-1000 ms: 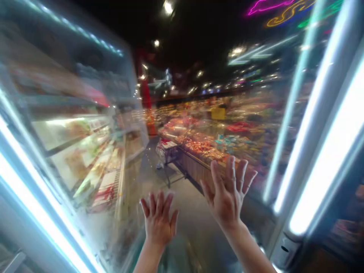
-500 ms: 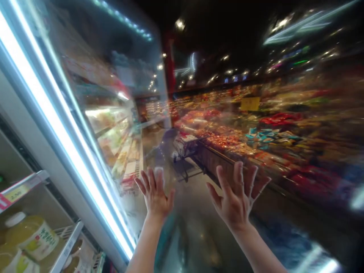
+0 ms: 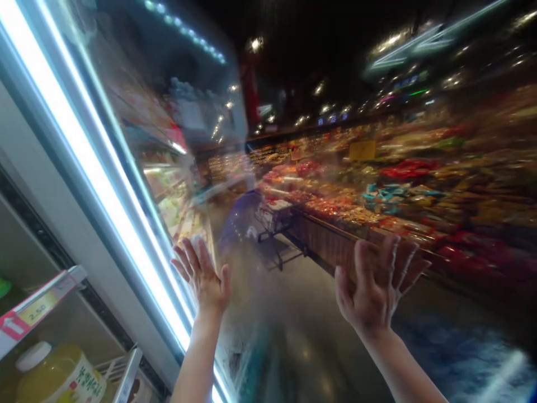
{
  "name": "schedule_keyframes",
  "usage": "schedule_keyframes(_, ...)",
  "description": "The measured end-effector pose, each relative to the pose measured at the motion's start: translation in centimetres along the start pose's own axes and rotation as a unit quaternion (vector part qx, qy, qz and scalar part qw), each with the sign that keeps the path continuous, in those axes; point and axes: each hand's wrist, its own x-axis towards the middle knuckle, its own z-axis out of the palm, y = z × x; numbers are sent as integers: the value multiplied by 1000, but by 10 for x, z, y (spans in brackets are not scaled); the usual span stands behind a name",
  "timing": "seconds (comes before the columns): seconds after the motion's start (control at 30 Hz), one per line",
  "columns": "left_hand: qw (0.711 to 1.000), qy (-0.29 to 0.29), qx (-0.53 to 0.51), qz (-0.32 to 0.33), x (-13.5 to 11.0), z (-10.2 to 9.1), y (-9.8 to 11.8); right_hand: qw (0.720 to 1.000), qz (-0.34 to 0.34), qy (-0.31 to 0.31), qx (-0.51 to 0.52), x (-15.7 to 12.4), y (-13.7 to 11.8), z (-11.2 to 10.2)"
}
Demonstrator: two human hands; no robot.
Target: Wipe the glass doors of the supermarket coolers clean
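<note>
My left hand is raised with its fingers spread, holding nothing. It is nearest to a see-through panel with a glaring white light strip along its side; I cannot tell whether they touch. My right hand is also up, its fingers apart and nothing in it. Beyond it runs a long brown display counter, out of contact as far as I can see. At the lower left, a bottle of pale yellow drink with a white cap stands on a shelf.
A shopping cart stands further down the aisle, beside a blurred bluish shape I cannot make out. Heaps of colourful packs fill the counter on the right, with a yellow sign above. A shelf price label reads 2.50.
My hands have moved further apart, the left one leftward and the right one rightward. The right hand's fingers look closer together. The shelf edge and bottle now sit lower and further right in view.
</note>
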Motion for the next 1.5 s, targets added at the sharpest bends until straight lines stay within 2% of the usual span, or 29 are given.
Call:
schedule_keyframes(0.13, 1000, 4, -1, 21, -12, -3, -18, 1000, -25, -4, -9, -4, -15, 5)
schedule_keyframes(0.3, 1000, 13, -12, 0, 25, -11, -38, 1000, -17, 4, -21, -7, -18, 7)
schedule_keyframes(0.37, 1000, 8, -16, -16, 19, -10, -39, 1000, -18, 5, -19, -6, -19, 6)
schedule_keyframes(0.5, 999, -8, -25, -27, -13, -4, -33, 1000, -19, -9, -24, -6, -19, 5)
schedule_keyframes(0.57, 999, -10, -30, -21, -5, -5, -30, 999, -22, -12, -28, -6, -21, 5)
schedule_keyframes(0.67, 998, 2, -37, -49, 23, -8, -18, 999, -19, -15, -28, -6, -24, 3)
schedule_keyframes(0.73, 997, 11, -34, -75, 21, -5, 0, 999, -17, -22, -23, -6, -25, 1)
schedule_keyframes(0.83, 997, -4, -37, -70, -12, 9, 38, 998, -27, -48, -17, -7, -18, -3)
schedule_keyframes(0.9, 997, -21, -45, -51, -23, 16, 61, 998, -29, -59, -24, -6, -7, -6)
schedule_keyframes(1.03, 996, 4, -66, -60, 7, 16, 95, 997, -22, -62, -32, -4, 22, -17)
schedule_keyframes(1.1, 995, 10, -71, -75, 12, 18, 116, 997, -29, -63, -29, -2, 37, -23)
schedule_keyframes(1.17, 995, -3, -70, -70, -3, 25, 146, 997, -27, -64, -32, 2, 54, -30)
schedule_keyframes(1.27, 997, -35, -69, -17, -26, 39, 196, 997, -17, -57, -44, 16, 89, -45)
schedule_keyframes(1.33, 996, -28, -81, 12, -14, 42, 223, 998, -7, -45, -52, 26, 115, -57)
schedule_keyframes(1.4, 994, -11, -103, 28, 13, 41, 242, 998, 5, -35, -56, 31, 140, -69)
schedule_keyframes(1.47, 994, -10, -105, 12, 31, 41, 261, 997, 11, -40, -58, 28, 161, -80)
schedule_keyframes(1.5, 995, -8, -102, 17, 32, 43, 273, 997, 11, -47, -59, 24, 170, -84)
